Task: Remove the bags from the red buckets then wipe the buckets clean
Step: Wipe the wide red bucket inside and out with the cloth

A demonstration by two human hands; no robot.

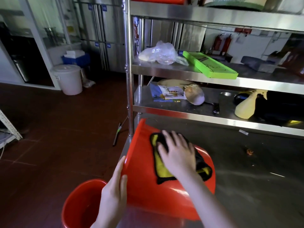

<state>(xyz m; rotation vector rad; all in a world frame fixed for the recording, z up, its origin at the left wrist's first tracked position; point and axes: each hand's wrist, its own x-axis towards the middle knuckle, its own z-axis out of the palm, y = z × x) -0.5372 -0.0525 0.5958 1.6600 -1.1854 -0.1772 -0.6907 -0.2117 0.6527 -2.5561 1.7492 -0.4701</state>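
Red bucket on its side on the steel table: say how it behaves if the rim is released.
Probably rolls: the red bucket lies on its round wall on the smooth table, steadied by the left hand at its rim and the right hand pressing the cloth. Likely light, being thin-looking plastic. Its glossy wall looks slippery.

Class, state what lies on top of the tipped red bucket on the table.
A yellow-and-black cloth, pressed flat by the right hand. The hand hides the cloth's middle; the cloth hides the bucket wall beneath.
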